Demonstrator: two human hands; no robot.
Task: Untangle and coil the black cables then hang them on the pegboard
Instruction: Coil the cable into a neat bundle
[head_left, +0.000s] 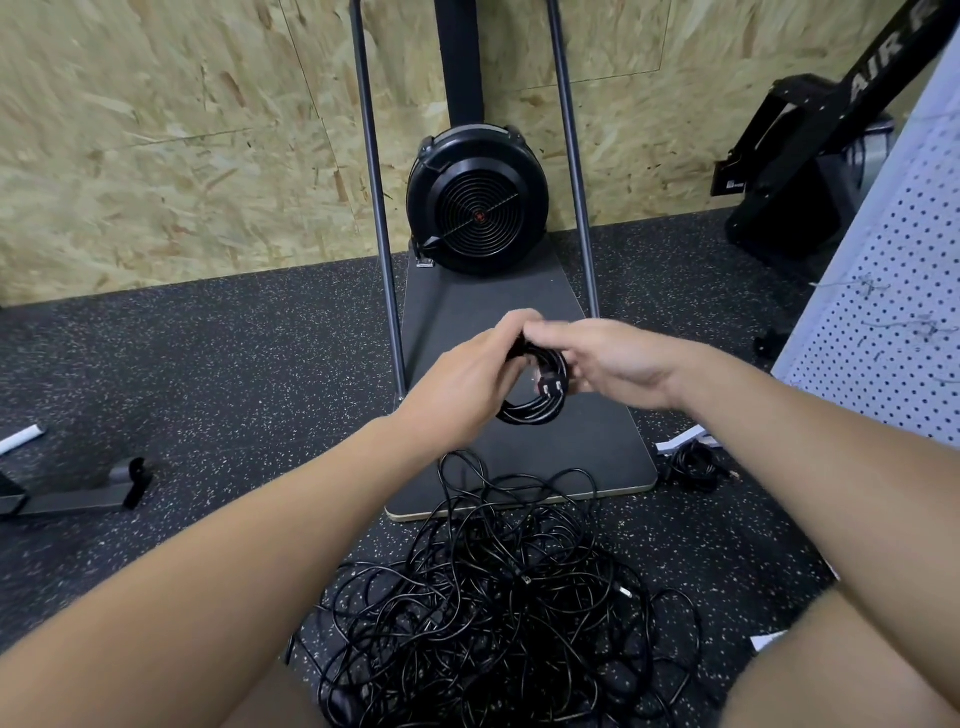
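Note:
A small coiled black cable (530, 410) with a two-pin plug at its front hangs between my hands above the dark board. My left hand (467, 374) grips the coil's left side, fingers curled over its top. My right hand (613, 358) holds the coil's upper right side, fingers bent toward the left hand. Below them a large tangled heap of black cables (498, 608) lies on the speckled floor between my knees. The white pegboard (893, 312) leans at the right edge with a few wire hooks on it.
A fan machine (477, 200) on a dark base board (613, 457) with two upright metal bars stands straight ahead against the chipboard wall. Another small cable bundle (693, 467) lies near the pegboard's foot. A black metal foot (78, 493) lies at the left.

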